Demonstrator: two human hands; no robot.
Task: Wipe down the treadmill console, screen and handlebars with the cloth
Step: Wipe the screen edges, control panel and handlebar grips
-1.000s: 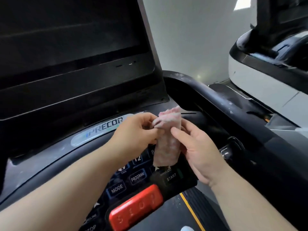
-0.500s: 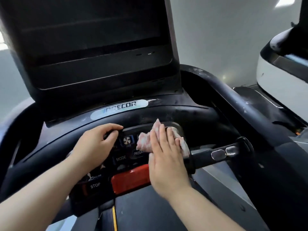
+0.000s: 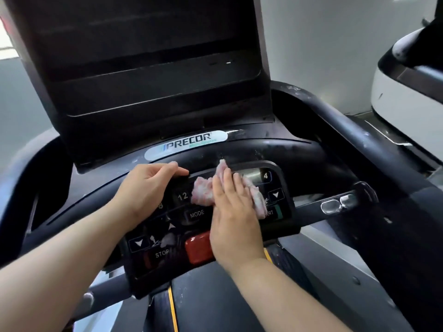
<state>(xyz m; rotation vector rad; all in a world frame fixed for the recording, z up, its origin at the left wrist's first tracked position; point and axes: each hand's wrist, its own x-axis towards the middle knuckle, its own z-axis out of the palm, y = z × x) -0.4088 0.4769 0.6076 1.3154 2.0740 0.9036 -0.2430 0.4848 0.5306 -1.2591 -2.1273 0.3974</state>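
— Under the right grip [image 3: 233, 219], what is there?
— The cloth [image 3: 202, 191], pink and crumpled. That grip is released: its fingers lie straight and flat and press the cloth onto the keypad panel [image 3: 167, 238]. The cloth shows to the left of the fingers and along their right side.
— And the left grip [image 3: 146, 190]?
— It is just left of the cloth, not touching it. Its fingers are curled over the panel's upper rim and hold it there.
— What sits by the right grip's wrist?
— The red stop button [image 3: 197, 248], just left of the heel of the palm and partly covered by it. The MODE key [image 3: 197, 214] lies between the two grips.
— Beyond the fingertips?
— The Precor label [image 3: 187, 144], and above it the dark screen [image 3: 143, 56].
— And to the right of that grip?
— The handlebar [image 3: 335, 204] with two silver pads, apart from the cloth. Farther right stands a white machine [image 3: 407, 97].
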